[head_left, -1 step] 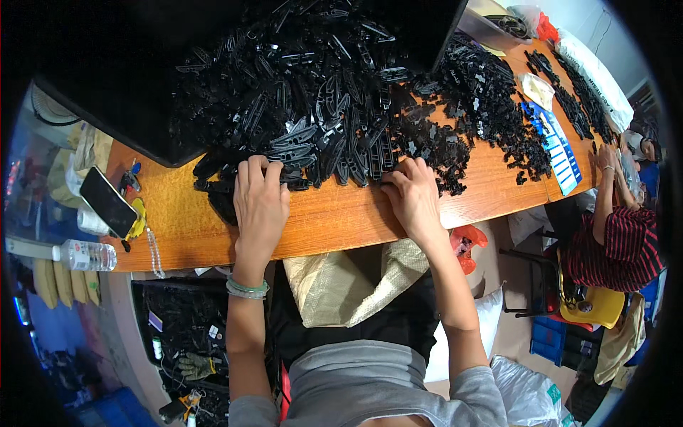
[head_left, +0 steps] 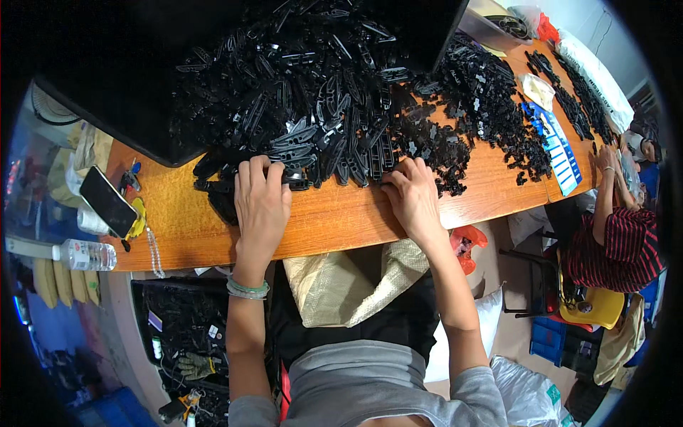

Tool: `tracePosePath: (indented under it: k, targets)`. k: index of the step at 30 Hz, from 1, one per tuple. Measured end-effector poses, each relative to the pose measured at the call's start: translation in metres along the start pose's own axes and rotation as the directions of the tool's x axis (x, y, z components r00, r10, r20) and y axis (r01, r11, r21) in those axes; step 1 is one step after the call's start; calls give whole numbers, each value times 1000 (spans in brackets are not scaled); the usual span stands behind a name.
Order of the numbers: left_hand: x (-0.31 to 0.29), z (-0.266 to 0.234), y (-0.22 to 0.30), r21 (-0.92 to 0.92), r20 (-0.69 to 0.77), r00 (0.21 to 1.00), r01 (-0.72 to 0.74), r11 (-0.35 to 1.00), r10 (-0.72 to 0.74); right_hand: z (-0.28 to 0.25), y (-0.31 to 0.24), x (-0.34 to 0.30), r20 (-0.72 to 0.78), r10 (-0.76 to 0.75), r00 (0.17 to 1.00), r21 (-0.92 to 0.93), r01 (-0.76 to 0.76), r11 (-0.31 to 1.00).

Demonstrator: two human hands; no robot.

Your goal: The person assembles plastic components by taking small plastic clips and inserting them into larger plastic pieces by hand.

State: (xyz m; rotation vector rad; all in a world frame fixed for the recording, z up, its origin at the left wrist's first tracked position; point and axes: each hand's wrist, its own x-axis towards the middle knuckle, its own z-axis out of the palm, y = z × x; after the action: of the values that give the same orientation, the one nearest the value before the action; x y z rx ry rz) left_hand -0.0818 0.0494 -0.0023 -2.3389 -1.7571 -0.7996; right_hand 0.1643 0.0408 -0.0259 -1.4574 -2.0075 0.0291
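One flat black phone [head_left: 108, 202] is seen tilted at the left end of the orange-brown wooden bench [head_left: 334, 217]. To the right of it, the left hand [head_left: 262, 201] is set at the near edge of a broad heap of long, glossy black plastic pieces [head_left: 341, 124]. Its fingers are curled downward and close together; whether a piece is gripped beneath them cannot be told. The heap is spread across the middle of the bench, beyond both hands. At its near right edge the right hand [head_left: 415, 192] is placed, thumb and fingers drawn narrow as if for a pinch, though any part held there is hidden. Farther right, small black plastic pieces [head_left: 437, 146] are scattered beside the heap.

The step in hand is judged to be the picking or handling of single pieces at the heap's front edge. For the next move, a sure fingertip grip would be called for, since the long pieces are heaped across one another and neighbours could easily be dragged along.
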Motion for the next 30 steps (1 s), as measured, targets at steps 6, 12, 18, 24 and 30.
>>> tracePosePath:
  k: [6,12,18,24,30]
  targets:
    - [-15,28,5,-168,-324,924,-265,949,201,9,8,-9,-88,172,981,453,-115,884]
    - [-38,29,57,-745,154,977,214,632,-148,-6,-6,-18,307,392,867,951,-296,-90]
    - [-42,13,73,-832,173,982,184,524,-70,-13,-20,-35,351,318,881,931,-365,-19]
    - [-54,4,77,-827,534,828,553,96,-171,-18,-46,-45,92,226,970,785,-211,583]
    - [-58,2,85,-867,496,854,479,-135,-154,-12,-61,-58,154,568,809,913,-336,231]
